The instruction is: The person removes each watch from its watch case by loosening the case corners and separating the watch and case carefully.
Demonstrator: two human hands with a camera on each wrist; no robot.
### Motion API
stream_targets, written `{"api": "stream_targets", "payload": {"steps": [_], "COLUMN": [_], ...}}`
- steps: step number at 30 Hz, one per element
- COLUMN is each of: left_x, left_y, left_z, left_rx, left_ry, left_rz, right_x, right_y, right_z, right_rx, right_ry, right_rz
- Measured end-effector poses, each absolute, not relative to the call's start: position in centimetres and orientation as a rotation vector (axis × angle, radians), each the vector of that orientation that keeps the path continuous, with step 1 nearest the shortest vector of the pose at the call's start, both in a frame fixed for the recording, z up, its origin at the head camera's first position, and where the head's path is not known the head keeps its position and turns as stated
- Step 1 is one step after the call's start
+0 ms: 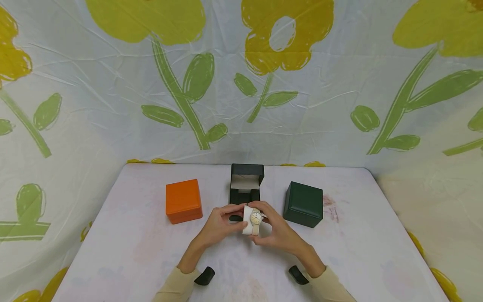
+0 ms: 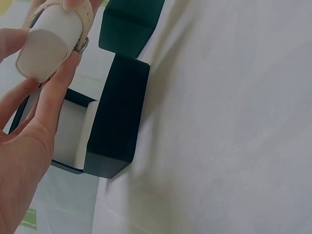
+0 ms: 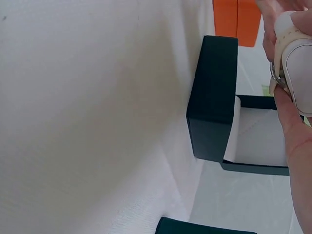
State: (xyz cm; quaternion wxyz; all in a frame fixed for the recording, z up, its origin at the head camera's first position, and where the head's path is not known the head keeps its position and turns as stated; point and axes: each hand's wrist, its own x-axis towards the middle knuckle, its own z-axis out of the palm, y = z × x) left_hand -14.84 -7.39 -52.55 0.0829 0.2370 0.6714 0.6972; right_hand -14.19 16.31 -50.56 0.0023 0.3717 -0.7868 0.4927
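A wristwatch [image 1: 255, 217] with a cream strap and a round pale dial is wrapped around a white cushion [image 1: 247, 227]. Both hands hold it up in front of an open dark box [image 1: 246, 181]. My left hand [image 1: 222, 225] pinches the cushion's left end between thumb and fingers. From the other side, my right hand [image 1: 277, 228] grips the right end, fingers above and thumb below. In the left wrist view the strap's buckle [image 2: 84, 45] shows beside the cushion. The dark box's lid stands raised, its pale lining visible; the hands partly hide its lower part.
On the left of the white-covered table [image 1: 132, 243] sits a closed orange box [image 1: 183, 200]. A closed dark green box [image 1: 303, 203] stands to the right of the open one. Behind the table hangs a flower-printed cloth [image 1: 320, 126].
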Motion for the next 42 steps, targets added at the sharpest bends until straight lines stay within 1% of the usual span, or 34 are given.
{"api": "stream_targets", "payload": {"steps": [10,20,35,42], "left_x": [-14.72,-14.84,-14.78,-14.95], "left_y": [-7.17,-7.28,-7.2,-7.35], "left_z": [-52.58,-52.91,-53.06,-53.29], "left_rx": [0.605,0.664,0.632,0.695], "left_ry": [1.993,1.985,1.98,1.962], "left_rz": [2.076,2.099,2.083,2.089], "right_x": [-13.98,-14.3,-14.01,-14.26], "right_y": [16.5,16.78,16.97,17.31], "right_z": [-50.68,-51.15,-51.23,-51.28], "right_rx": [1.054,1.146,1.064,1.163], "right_ry": [-2.468,-2.441,-2.466,-2.465], "right_rz": [1.563,1.589,1.605,1.658]}}
